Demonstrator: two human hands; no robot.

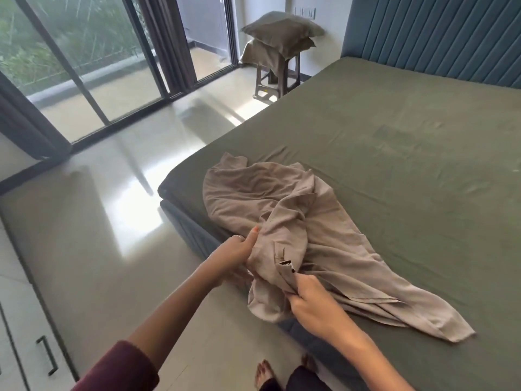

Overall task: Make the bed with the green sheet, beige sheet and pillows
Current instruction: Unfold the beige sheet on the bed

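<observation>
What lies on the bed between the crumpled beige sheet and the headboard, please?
Nothing: in the head view, only the spread green sheet shows between the beige sheet and the headboard. The pillows are stacked on a stool.

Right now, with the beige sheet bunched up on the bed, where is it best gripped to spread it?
Probably along the hemmed edge by the small tag, from the near bedside. The left hand and right hand already grip the beige sheet there, while the rest lies crumpled on the green sheet.
</observation>
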